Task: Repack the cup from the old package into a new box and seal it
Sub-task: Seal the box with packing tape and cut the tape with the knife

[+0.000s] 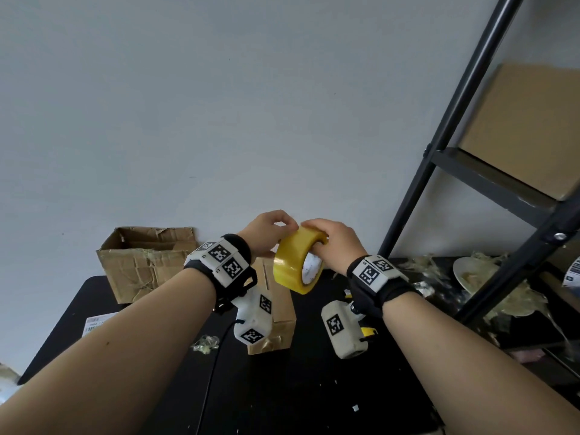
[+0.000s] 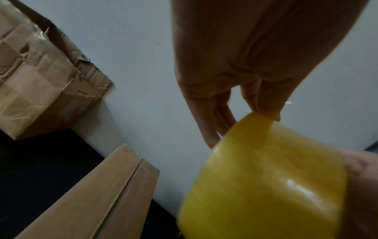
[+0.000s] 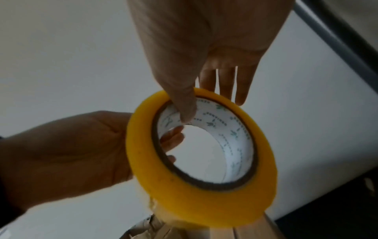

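Fingertips (image 2: 266,111) of the left hand (image 1: 266,233) pinch the loose end of the tape at the top of the yellow packing tape roll (image 1: 298,265), thumb and forefinger closed tight on the film while the other fingers curl beside them. Across from it, the right hand (image 1: 335,243) grips the same roll, its thumb (image 3: 184,106) hooked inside the white printed core and its fingers laid over the outer yellow band. Both hands hold the roll in the air above the new cardboard box (image 1: 274,309), which stands on the black table (image 1: 314,387) directly below the roll with its top flaps closed, a seam running down the middle of the lid; a patch of tape shows on its near lower corner. No cup shows in any view, so whether it sits inside that closed box cannot be told. Left of the new box, against the pale wall (image 1: 219,105), sits the old package (image 1: 141,262), a crumpled, torn carton with its flaps open. Scraps of used tape (image 1: 205,343) lie on the table just left of the new box, and a white label (image 1: 94,324) lies farther left. Right of the new box stands a black metal shelf (image 1: 470,171) with a sheet of cardboard (image 1: 527,130) on it.
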Motion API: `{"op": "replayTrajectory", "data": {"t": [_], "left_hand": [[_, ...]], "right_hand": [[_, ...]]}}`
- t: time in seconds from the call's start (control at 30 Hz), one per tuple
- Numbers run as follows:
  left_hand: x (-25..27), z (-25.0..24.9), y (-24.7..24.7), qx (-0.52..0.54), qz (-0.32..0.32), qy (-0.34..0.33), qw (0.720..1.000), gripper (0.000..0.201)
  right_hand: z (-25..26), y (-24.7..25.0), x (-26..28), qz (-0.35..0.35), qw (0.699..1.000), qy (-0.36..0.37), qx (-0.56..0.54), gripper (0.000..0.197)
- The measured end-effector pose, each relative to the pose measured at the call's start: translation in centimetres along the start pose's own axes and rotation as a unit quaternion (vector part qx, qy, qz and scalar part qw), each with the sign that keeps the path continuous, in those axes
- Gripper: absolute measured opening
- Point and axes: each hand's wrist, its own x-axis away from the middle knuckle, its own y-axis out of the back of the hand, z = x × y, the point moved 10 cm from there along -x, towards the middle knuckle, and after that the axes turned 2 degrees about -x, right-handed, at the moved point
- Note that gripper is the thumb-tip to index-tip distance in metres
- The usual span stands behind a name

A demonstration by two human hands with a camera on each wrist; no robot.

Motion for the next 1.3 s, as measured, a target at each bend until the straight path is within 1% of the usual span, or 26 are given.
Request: {"op": "replayTrajectory", "data": {"t": [0.07,0.1,0.17,0.23,0.3,0.37,0.43,0.5,0.53,0.57,0.6,0.67,0.7,0.73,0.8,0.87,1.0,1.13,1.27,1.3], "left_hand": [[-0.3,-0.8,0.9,-0.037,-0.041,-0.039,0.998,0.016],[-0.3,-1.2,1.4,-0.029,-0.062,-0.053,0.996,0.016],[-0.2,-1.3,2.6,0.060,-0.092,-0.052,0.993,0.013],[0.0,-1.4,4.1,0.156,-0.110,-0.044,0.981,0.012],[0.0,-1.9,5.6,0.165,-0.118,-0.051,0.978,0.012],[-0.1,-2.3,5.8,0.120,-0.104,-0.051,0.986,0.012],[-0.2,-2.1,4.2,0.029,-0.060,-0.042,0.997,0.014],[-0.2,-1.5,1.7,-0.059,0.001,-0.043,0.997,0.029],[-0.4,-1.2,0.6,-0.087,0.018,-0.048,0.995,0.032],[-0.4,-0.9,0.1,-0.104,0.012,-0.050,0.993,0.030],[-0.5,-0.6,0.3,-0.104,-0.014,-0.046,0.993,0.024],[-0.4,0.5,1.8,-0.070,-0.074,-0.019,0.995,0.020],[-0.3,1.3,2.5,-0.059,-0.088,-0.006,0.994,0.017],[-0.1,2.3,3.1,-0.057,-0.087,0.008,0.995,0.014],[0.4,4.3,3.6,-0.062,-0.065,0.032,0.995,0.010],[0.9,6.5,3.9,-0.068,-0.055,0.061,0.994,0.012],[2.0,10.5,5.2,-0.079,-0.069,0.124,0.987,0.019],[3.6,14.8,6.7,-0.115,-0.081,0.172,0.975,0.014],[5.0,18.9,6.8,-0.146,-0.076,0.213,0.963,0.013],[5.1,20.1,6.5,-0.146,-0.063,0.230,0.960,0.027]], "right_hand": [[-0.3,0.6,-0.2,-0.018,1.000,-0.009,0.019,0.030],[-0.8,0.8,-0.3,-0.017,0.999,-0.017,0.039,0.024],[-2.7,0.7,-0.2,0.005,0.995,-0.056,0.078,0.022],[-5.2,0.2,0.3,0.036,0.989,-0.101,0.099,0.024],[-6.8,-0.3,0.8,0.057,0.987,-0.119,0.093,0.024],[-7.0,-0.7,1.1,0.063,0.989,-0.116,0.071,0.022],[-6.2,-0.8,1.0,0.061,0.992,-0.099,0.056,0.018],[-5.1,-0.7,0.8,0.052,0.994,-0.079,0.045,0.012],[-4.7,-0.7,0.7,0.048,0.995,-0.073,0.037,0.011],[-4.3,-0.7,0.7,0.044,0.996,-0.067,0.029,0.011],[-4.0,-0.6,0.7,0.039,0.997,-0.063,0.022,0.013],[-3.8,-0.4,0.8,0.028,0.998,-0.061,0.015,0.015],[-3.9,-0.3,0.9,0.023,0.998,-0.062,0.015,0.015],[-4.0,-0.3,1.0,0.020,0.998,-0.064,0.017,0.015],[-4.2,-0.5,1.2,0.021,0.997,-0.065,0.030,0.015],[-4.3,-1.1,1.4,0.026,0.997,-0.064,0.039,0.016],[-3.4,-3.0,1.5,0.040,0.997,-0.048,0.043,0.016],[-1.7,-5.3,1.1,0.058,0.998,-0.025,0.030,0.015],[-0.7,-7.7,0.4,0.079,0.996,-0.013,0.029,0.016],[-0.6,-8.2,0.1,0.084,0.996,-0.014,0.031,0.017]]}}
